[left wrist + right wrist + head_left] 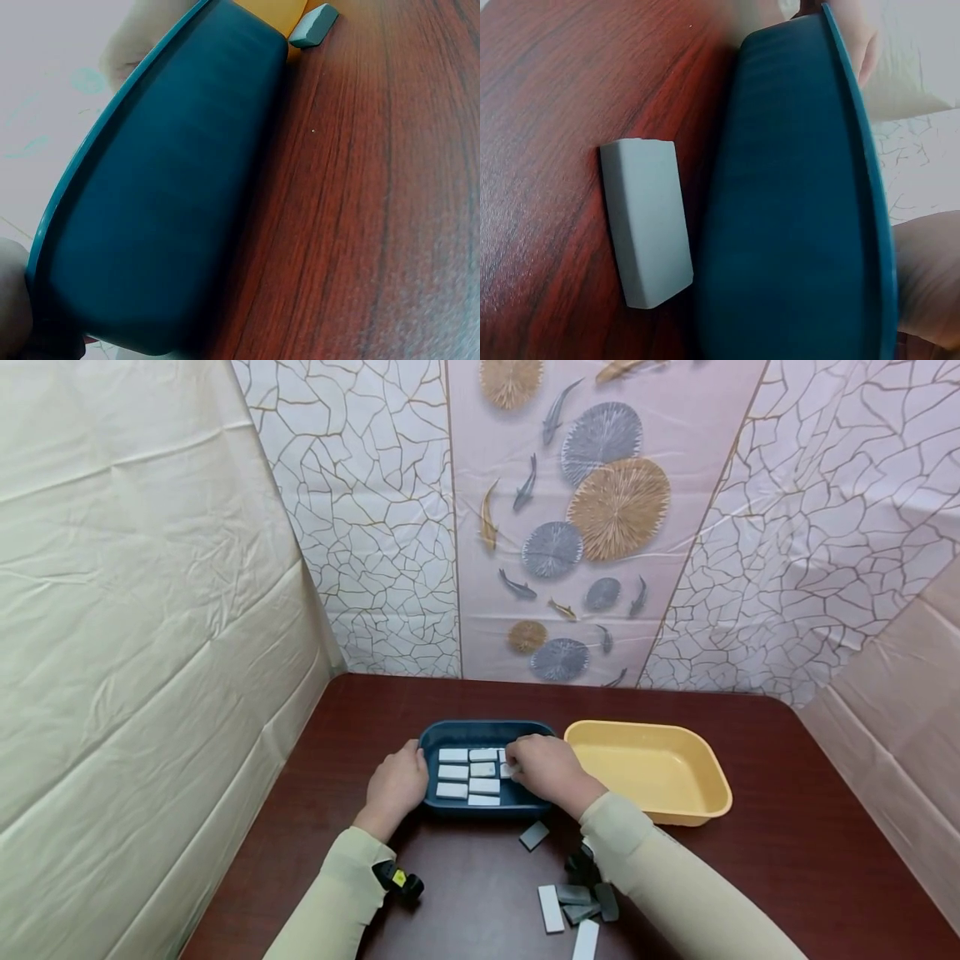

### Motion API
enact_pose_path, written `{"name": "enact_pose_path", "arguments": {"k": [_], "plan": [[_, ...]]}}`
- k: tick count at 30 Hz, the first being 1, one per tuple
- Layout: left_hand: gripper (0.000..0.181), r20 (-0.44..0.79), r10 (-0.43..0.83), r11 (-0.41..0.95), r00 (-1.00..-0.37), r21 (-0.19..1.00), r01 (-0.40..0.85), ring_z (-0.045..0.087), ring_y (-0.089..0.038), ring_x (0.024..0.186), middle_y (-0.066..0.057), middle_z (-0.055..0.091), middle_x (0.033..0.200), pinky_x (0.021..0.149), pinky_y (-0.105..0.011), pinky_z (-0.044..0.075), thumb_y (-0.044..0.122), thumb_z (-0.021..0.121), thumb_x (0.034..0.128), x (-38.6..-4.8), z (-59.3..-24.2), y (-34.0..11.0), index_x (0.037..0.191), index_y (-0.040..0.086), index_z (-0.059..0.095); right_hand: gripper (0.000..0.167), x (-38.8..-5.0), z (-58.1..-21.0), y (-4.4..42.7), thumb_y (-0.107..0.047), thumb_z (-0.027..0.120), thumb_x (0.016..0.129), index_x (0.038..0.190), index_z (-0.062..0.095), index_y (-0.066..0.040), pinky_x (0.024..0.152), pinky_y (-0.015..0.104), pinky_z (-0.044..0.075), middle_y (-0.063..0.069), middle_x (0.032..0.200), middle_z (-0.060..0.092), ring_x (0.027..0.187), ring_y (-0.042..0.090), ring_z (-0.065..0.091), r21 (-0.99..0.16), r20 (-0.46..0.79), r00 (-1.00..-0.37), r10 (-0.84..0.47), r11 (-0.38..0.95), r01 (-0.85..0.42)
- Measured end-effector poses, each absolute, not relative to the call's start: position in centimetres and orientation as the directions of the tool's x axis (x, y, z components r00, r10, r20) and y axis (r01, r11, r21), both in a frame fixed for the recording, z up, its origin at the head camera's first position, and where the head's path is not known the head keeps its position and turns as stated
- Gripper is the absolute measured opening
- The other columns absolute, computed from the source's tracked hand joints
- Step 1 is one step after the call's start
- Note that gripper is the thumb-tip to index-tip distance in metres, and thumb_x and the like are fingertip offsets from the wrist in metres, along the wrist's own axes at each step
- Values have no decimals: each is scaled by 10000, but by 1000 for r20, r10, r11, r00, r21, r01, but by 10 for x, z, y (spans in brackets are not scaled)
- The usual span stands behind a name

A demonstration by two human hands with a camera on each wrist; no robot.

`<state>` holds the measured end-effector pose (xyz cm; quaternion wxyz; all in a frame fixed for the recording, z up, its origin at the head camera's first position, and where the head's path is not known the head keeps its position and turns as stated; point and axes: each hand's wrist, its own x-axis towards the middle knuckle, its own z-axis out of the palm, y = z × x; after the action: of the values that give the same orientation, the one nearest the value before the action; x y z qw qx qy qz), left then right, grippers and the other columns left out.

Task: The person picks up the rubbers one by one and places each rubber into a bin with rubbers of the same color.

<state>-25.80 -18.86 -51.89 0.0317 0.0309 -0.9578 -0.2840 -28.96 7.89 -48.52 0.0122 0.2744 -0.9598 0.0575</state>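
Observation:
A dark blue plastic basin (487,812) stands on the table, with white rectangular blocks (453,772) lying in rows inside it. My left hand (397,783) grips the basin's left rim; part of that hand also shows at the edge of the left wrist view. Over the basin's right side, my right hand (551,768) reaches in with its fingers bent down, pinching a small white block (506,771) among the rows. The fingertips are partly hidden. Just outside the basin's near wall lies a loose grey block (534,836), large in the right wrist view (649,221).
A yellow basin (652,777) stands to the right, close beside the blue one. Nearer me, several grey blocks (573,895) lie in a small pile with white blocks (551,908) around it, partly beneath my right forearm. Patterned cloth hangs behind the brown table (465,877).

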Motion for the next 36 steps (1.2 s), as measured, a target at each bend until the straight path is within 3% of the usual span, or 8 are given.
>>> {"name": "enact_pose_path", "arguments": {"k": [12, 36], "plan": [[400, 36, -81, 837, -996, 545, -48, 749, -372, 985, -210, 758, 1211, 858, -577, 613, 243, 476, 1175, -258, -521, -189, 1458, 4, 628, 71, -292, -494, 78, -221, 860, 984, 1035, 838, -178, 739, 342, 606, -26, 950, 777, 760, 116, 623, -125, 10, -867, -498, 860, -495], [402, 47, -74, 834, -996, 550, -36, 744, -362, 970, -208, 756, 1206, 858, -571, 613, 252, 473, 1177, -257, -517, -188, 1447, 0, 630, 60, -294, -500, 79, -196, 852, 989, 1032, 824, -165, 789, 363, 615, -13, 957, 763, 795, 133, 622, -148, 43, -873, -486, 861, -487]]}}
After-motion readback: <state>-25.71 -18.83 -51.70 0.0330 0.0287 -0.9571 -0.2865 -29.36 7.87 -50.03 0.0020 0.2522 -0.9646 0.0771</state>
